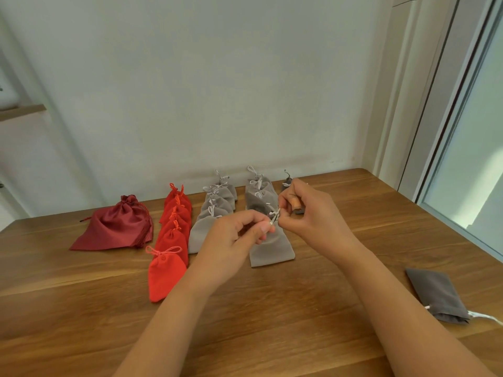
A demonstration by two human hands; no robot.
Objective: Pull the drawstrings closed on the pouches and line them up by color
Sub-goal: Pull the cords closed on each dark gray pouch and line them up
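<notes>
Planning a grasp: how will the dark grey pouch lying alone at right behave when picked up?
Probably floppy: the dark grey pouch lies flat and creased on the table. Likely light, since it looks empty. Won't roll, I'd guess; its white cord may trail.

On the surface (272, 330), a large pouch (114, 224) lies farthest left. To its right, three rows of pouches run front to back toward the wall (217, 91): left row (174, 227), middle row (215, 208), right row (258, 197). The left grip (231, 240) and right grip (307, 210) meet above the right row's front pouch (272, 253), pinching its drawstring (275, 217). A lone pouch (435, 295) lies well apart, at the near right.
</notes>
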